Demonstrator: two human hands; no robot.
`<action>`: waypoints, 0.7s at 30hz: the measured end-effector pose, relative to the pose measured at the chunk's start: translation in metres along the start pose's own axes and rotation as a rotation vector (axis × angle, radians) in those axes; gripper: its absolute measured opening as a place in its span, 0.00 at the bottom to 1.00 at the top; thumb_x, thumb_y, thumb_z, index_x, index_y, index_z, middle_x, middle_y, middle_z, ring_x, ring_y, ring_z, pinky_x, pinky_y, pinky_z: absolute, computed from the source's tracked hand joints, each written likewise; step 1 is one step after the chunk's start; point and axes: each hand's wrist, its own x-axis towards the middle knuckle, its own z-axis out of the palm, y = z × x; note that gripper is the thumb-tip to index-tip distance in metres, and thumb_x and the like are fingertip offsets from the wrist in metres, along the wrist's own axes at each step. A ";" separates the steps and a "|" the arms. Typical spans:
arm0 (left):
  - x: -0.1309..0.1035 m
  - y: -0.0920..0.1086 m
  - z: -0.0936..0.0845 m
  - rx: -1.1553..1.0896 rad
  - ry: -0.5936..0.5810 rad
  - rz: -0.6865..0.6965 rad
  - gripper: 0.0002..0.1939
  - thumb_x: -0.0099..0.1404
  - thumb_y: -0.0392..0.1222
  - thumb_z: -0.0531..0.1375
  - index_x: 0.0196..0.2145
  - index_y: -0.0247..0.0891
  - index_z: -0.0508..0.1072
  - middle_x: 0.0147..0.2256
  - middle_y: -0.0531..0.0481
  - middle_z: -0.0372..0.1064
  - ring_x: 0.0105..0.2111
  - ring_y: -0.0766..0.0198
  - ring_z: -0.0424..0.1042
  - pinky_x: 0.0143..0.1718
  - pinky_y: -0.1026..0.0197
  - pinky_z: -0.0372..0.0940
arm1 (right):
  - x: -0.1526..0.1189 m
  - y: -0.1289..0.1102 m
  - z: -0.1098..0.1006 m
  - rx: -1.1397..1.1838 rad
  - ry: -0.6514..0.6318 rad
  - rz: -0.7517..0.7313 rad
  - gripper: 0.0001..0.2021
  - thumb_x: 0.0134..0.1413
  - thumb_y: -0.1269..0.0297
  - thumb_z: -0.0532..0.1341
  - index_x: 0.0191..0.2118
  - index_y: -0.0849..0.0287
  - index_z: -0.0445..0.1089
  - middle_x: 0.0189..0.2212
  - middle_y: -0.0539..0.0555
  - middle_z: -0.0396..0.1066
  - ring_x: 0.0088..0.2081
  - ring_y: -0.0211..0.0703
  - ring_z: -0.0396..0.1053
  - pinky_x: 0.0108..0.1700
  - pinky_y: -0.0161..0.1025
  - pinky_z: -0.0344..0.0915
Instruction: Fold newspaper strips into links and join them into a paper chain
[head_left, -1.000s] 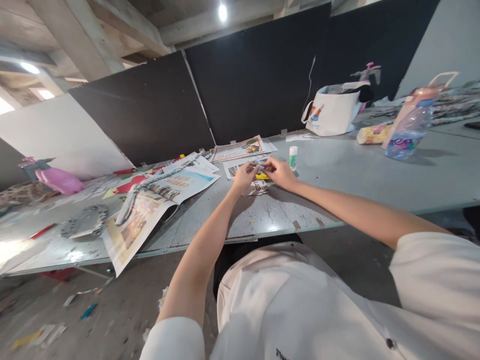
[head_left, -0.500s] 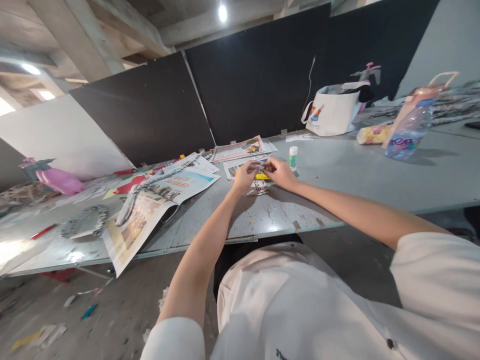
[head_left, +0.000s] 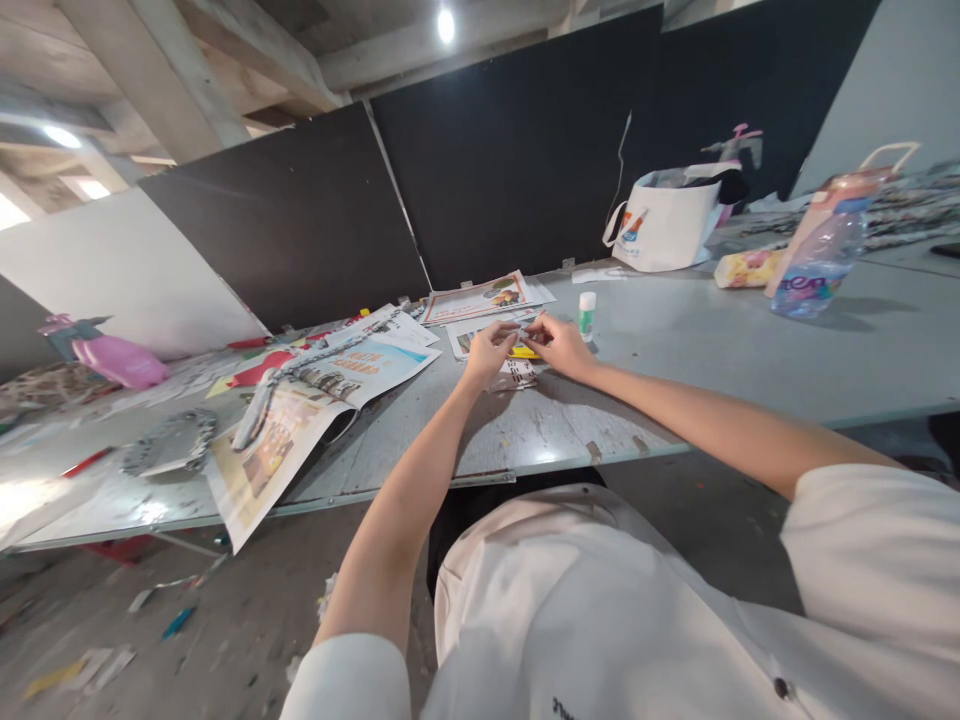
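Note:
My left hand [head_left: 491, 350] and my right hand [head_left: 559, 343] meet over the table, fingers closed on a small piece of paper [head_left: 520, 336] pinched between them. Its exact shape is partly hidden by the fingertips. Just below lies a yellow object [head_left: 523, 352], too small to name. Printed paper with dark characters [head_left: 517, 374] sits under and in front of my hands. Behind them is a printed sheet [head_left: 461, 338]. A white glue stick with a green label [head_left: 586, 316] stands upright beside my right hand.
An open magazine [head_left: 382, 362] overhangs the table edge at left, near a twisted paper ring [head_left: 169, 445] and a red pen [head_left: 87, 463]. A pink spray bottle [head_left: 124, 358] lies far left. At right stand a white bag [head_left: 667, 225] and a clear bottle [head_left: 817, 265].
Almost nothing differs. Both hands keep their place and their pinch, with at most a slight shift at the fingers.

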 end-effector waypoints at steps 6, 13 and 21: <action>0.003 -0.004 0.002 -0.144 0.070 -0.110 0.17 0.70 0.48 0.73 0.50 0.37 0.80 0.38 0.44 0.84 0.36 0.62 0.81 0.37 0.62 0.75 | 0.000 -0.005 -0.001 0.023 -0.054 0.000 0.31 0.64 0.25 0.64 0.41 0.51 0.75 0.31 0.56 0.78 0.33 0.51 0.75 0.37 0.47 0.71; 0.002 -0.001 -0.001 -0.260 0.078 -0.162 0.22 0.63 0.50 0.78 0.47 0.36 0.80 0.33 0.49 0.81 0.31 0.65 0.77 0.35 0.63 0.72 | 0.003 -0.002 -0.001 0.094 -0.079 -0.017 0.32 0.61 0.24 0.66 0.44 0.51 0.74 0.38 0.56 0.80 0.35 0.50 0.75 0.40 0.47 0.73; 0.001 0.002 -0.001 -0.382 0.080 -0.216 0.25 0.57 0.50 0.82 0.46 0.36 0.80 0.31 0.51 0.80 0.28 0.69 0.74 0.34 0.64 0.69 | 0.003 -0.005 -0.003 0.139 -0.097 -0.031 0.29 0.64 0.28 0.67 0.49 0.51 0.73 0.42 0.56 0.80 0.36 0.50 0.75 0.42 0.49 0.73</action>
